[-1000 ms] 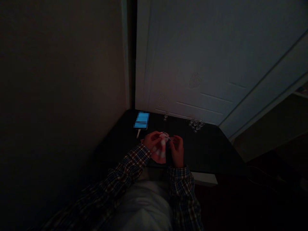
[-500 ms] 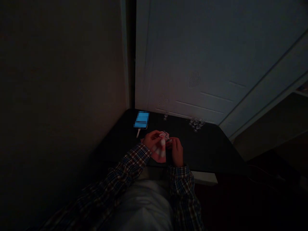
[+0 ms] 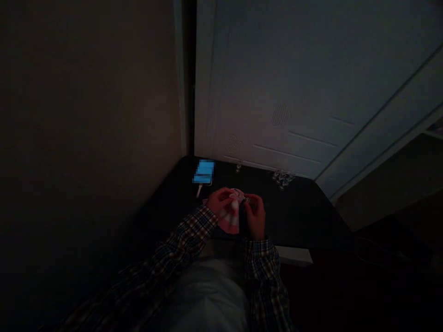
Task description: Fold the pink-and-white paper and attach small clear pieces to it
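Note:
A pink-and-white striped piece of cloth (image 3: pixel 229 222) hangs fanned out between my hands above the dark table. My left hand (image 3: pixel 218 200) is closed on its gathered upper part, fingers pinching the bunched fabric. At the cloth's upper right edge, my right hand (image 3: pixel 255 214) pinches a small shiny clear piece (image 3: pixel 247 199). The dim light hides that piece's exact kind, and whether it is fastened to the cloth I cannot tell.
On the dark table (image 3: pixel 294 216) lie a cluster of small clear pieces (image 3: pixel 283 178) at the back right and another clear piece (image 3: pixel 238 167) at the back. A lit phone (image 3: pixel 205 171) with a white cable (image 3: pixel 199 190) is at the left. A pale panel (image 3: pixel 249 83) stands behind.
My right hand has turned slightly, its fingers now bent more over the small clear piece at the cloth's edge. My left hand keeps its hold in nearly the same place.

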### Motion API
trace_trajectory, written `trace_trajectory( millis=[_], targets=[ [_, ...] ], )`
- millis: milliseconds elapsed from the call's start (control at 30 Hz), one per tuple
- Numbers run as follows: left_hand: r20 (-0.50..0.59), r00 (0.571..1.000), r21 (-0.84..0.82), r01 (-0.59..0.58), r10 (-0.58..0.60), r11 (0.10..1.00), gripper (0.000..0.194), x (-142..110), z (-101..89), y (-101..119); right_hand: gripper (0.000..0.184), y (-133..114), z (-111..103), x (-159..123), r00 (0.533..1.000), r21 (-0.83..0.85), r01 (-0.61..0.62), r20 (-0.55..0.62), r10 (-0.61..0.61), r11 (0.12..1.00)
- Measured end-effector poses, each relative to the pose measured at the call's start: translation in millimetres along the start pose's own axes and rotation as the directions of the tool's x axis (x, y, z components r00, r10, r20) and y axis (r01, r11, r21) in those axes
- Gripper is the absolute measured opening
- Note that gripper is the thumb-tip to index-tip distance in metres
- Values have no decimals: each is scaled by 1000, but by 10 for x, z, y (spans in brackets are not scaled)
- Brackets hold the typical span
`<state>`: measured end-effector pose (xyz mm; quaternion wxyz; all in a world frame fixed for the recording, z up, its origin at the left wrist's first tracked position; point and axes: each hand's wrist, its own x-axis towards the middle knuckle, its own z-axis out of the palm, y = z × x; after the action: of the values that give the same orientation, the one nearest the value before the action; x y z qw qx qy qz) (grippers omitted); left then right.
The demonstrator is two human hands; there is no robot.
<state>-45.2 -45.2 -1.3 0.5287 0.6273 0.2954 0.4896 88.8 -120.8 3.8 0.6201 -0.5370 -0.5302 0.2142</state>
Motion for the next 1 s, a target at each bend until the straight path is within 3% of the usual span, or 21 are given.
trace_trajectory(
  millis=[333, 633, 1000],
  targets=[
    [-16, 1000, -40, -12, 11, 999, 21, -4, 10, -14, 28, 69, 22, 9, 995, 43, -98, 35, 97, 994],
    [-8, 1000, -51, 13, -13, 999, 22, 15, -18, -54, 24, 34, 23, -5, 998, 105, -65, 29, 62, 992],
    [-1, 1000, -109, 20, -20, 994, 27, 14, -11, -106, 26, 23, 12, -12, 999, 57, 25, 18, -26, 998]
  ],
)
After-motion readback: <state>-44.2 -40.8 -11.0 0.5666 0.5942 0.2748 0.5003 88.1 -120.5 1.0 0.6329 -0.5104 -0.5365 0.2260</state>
